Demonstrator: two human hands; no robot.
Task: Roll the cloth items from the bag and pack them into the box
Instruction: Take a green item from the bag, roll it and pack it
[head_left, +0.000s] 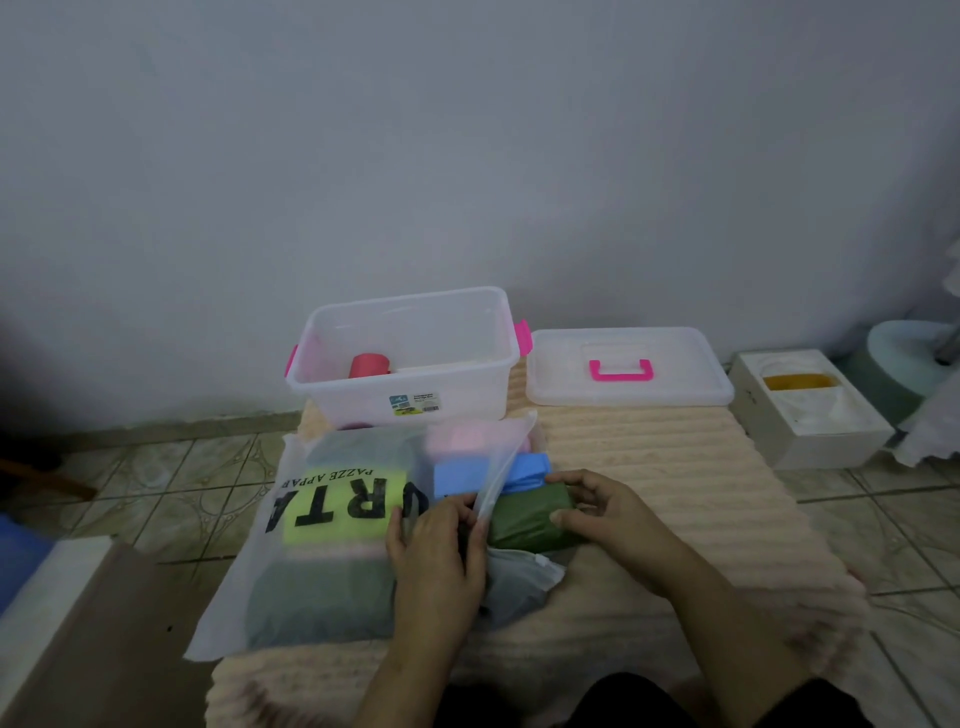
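Your right hand (597, 512) fingers are gripping the green cloth (530, 519) half out of the bag (322, 545), your left hand (436, 551) pinching its mouth; tugging fast risks unfolding the neighbouring blue cloth (524, 470).

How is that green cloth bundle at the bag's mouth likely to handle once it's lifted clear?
The green cloth bundle looks soft and creased, so it would probably sag or unfold unless supported. The right hand grips its end with curled fingers, suggesting it is light. The frosted bag that the left hand holds looks slick, so it should slide out easily.
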